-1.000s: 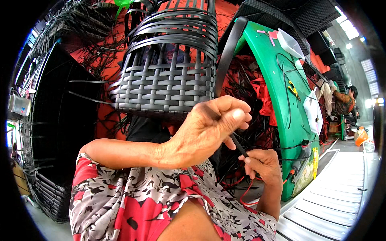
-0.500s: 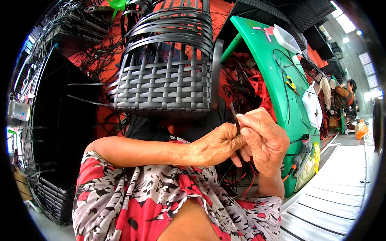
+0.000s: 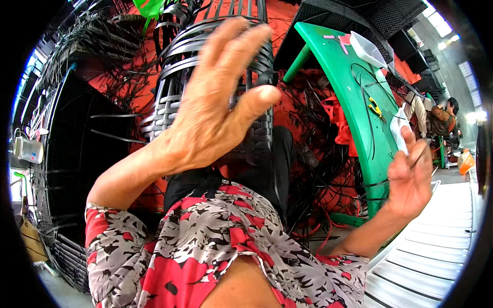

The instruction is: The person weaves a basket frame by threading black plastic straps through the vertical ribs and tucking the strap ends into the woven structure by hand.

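My left hand is raised over a black woven wicker piece, fingers stretched and thumb apart, with nothing in it. It hides the middle of the weave, and its fingertips are blurred. The wicker piece stands in front of my lap; loose strips curve across its upper part, and two ends stick out to the left. Beside the green table, my right hand has its fingers bent together around a thin dark plastic strip, partly hidden by the fingers.
On the table lie yellow-handled cutters, loose black strips and a white tray. A red bag hangs beside it. Tangled strips cover the red floor. A large black woven panel stands left; white slats lie right. Another person sits far right.
My hands were together, pinching a dark strip. They have parted: the left moved up and left over the wicker piece and opened, the right swung out to the right.
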Demonstrator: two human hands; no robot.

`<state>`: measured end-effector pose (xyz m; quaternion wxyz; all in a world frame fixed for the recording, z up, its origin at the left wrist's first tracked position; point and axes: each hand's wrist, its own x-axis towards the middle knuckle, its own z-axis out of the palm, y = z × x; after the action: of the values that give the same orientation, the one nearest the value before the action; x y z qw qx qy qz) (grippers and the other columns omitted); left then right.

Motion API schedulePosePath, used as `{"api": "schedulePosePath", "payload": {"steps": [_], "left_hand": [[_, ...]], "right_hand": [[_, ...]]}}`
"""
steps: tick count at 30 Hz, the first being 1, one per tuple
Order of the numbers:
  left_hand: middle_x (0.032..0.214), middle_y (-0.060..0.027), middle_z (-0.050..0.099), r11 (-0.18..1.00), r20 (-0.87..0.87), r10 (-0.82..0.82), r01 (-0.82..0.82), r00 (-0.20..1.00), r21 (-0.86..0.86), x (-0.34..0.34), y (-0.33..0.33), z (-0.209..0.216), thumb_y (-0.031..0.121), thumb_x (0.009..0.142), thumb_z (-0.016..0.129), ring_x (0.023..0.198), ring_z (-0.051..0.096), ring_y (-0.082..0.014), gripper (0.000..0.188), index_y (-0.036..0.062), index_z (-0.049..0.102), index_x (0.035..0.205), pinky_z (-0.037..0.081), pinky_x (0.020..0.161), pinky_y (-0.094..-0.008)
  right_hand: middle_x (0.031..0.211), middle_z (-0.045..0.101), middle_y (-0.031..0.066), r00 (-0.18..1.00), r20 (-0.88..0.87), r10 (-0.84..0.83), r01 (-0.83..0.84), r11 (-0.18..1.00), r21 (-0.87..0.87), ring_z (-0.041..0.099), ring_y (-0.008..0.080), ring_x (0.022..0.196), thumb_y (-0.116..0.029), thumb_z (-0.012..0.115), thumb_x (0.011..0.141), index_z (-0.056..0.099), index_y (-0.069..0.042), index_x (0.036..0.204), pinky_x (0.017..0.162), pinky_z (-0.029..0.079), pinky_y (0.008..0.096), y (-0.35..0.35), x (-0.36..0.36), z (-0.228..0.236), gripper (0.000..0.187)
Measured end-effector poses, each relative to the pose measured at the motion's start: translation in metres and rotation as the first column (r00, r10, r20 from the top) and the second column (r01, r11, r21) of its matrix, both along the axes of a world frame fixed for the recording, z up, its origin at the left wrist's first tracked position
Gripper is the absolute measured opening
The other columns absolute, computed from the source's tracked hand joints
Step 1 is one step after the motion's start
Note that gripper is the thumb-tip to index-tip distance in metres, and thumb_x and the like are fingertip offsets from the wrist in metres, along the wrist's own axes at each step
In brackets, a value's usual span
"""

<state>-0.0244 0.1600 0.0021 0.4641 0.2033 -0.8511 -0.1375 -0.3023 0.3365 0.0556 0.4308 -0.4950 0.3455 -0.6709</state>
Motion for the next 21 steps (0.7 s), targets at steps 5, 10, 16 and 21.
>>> {"api": "schedulePosePath", "payload": {"steps": [5,10,16,21], "left_hand": [[0.135,-0.0303,0.034,0.944,0.289,-0.33,0.317,0.899,0.093,-0.043,0.037,-0.011,0.041,0.084,0.062,0.129,0.027,-0.0482,0.07,-0.0083,0.04,0.129,0.023,0.11,-0.0486],[0.118,-0.0293,0.051,0.932,0.631,-0.222,0.352,0.743,-0.086,-0.066,0.042,-0.019,0.052,0.085,0.052,0.12,0.039,-0.043,0.068,-0.0111,0.056,0.111,0.026,0.106,-0.0473],[0.125,-0.0263,0.046,0.705,0.403,-0.648,0.709,0.647,-0.003,-0.046,0.044,-0.015,0.031,0.078,0.063,0.117,0.047,-0.0389,0.045,-0.0033,0.055,0.106,0.046,0.091,-0.0445],[0.095,-0.0173,0.061,0.878,0.076,-0.471,0.475,0.879,-0.055,-0.004,0.002,0.001,0.007,0.079,0.064,0.079,0.059,-0.0326,0.011,-0.0024,0.061,0.085,0.049,0.071,-0.0384]], "right_hand": [[0.108,0.055,0.0134,0.965,-0.187,-0.185,0.175,0.982,-0.073,0.035,0.0018,0.055,-0.01,0.048,0.094,0.053,0.006,0.109,0.046,0.029,0.015,-0.044,-0.004,0.037,0.023],[0.093,0.068,0.0114,0.847,-0.523,0.096,-0.015,0.988,0.156,0.037,-0.0004,0.047,-0.02,0.061,0.088,0.06,-0.004,0.086,0.042,0.029,0.0129,-0.123,0.087,0.016,0.017],[0.072,0.065,0.0033,0.87,-0.461,0.173,-0.019,0.948,0.318,0.048,0.0033,0.049,-0.01,0.061,0.087,0.065,0.001,0.086,0.044,0.039,0.0186,-0.159,0.092,-0.043,0.012],[0.069,0.062,0.0008,0.887,-0.459,-0.038,0.147,0.968,0.203,0.049,0.0029,0.05,-0.006,0.064,0.085,0.066,0.001,0.094,0.046,0.04,0.0179,-0.146,0.089,-0.052,0.012]]}}
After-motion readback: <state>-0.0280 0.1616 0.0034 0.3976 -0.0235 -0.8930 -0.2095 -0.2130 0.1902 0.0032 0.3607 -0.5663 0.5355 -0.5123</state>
